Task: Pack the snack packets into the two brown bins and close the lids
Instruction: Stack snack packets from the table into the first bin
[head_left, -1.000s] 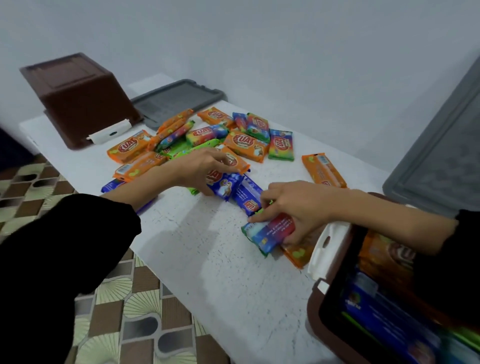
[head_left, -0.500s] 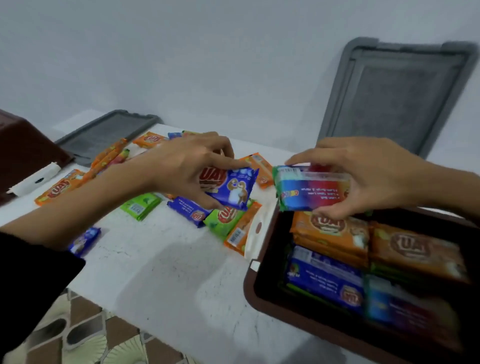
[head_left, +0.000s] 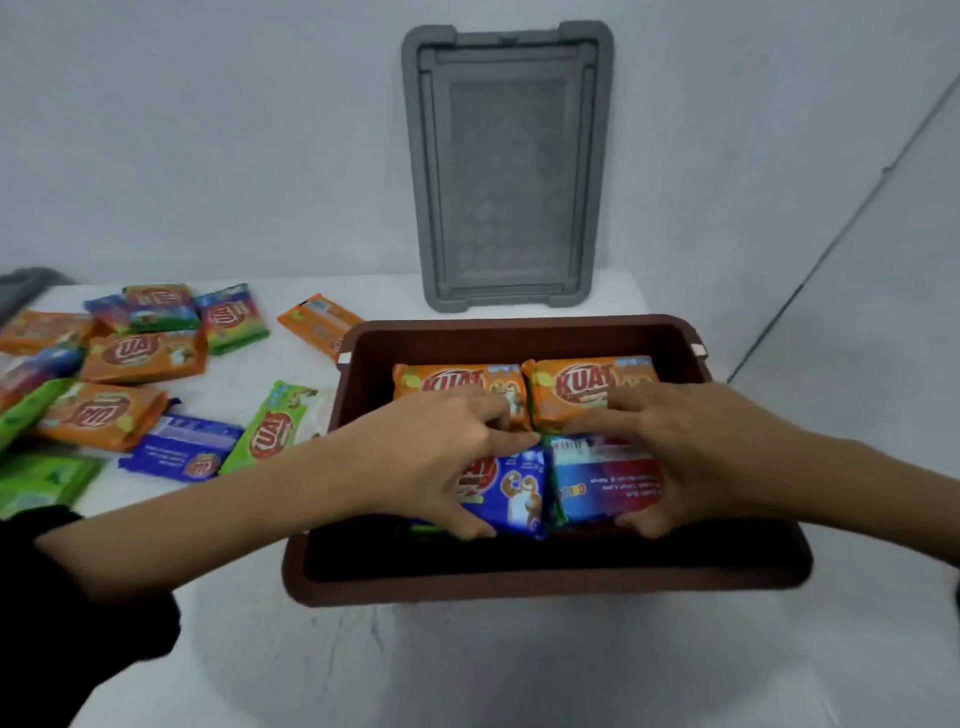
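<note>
A brown bin (head_left: 545, 590) stands open in front of me on the white table. Two orange packets (head_left: 587, 387) lie side by side at its far end. My left hand (head_left: 431, 457) grips a blue packet (head_left: 511, 499) inside the bin, nearer to me. Beside it, my right hand (head_left: 691, 457) holds a blue-and-red packet (head_left: 605, 480), turned back side up. The two packets touch edge to edge. The bin's grey lid (head_left: 506, 166) leans upright against the wall behind it.
Several loose packets in orange, green and blue (head_left: 135, 395) lie scattered on the table (head_left: 467, 675) left of the bin. A grey edge of another lid (head_left: 26, 283) shows at far left. The second bin is out of view.
Both hands have carried their packets from above the table and bin rim down into the bin, side by side. The view has swung right, centring the bin.
</note>
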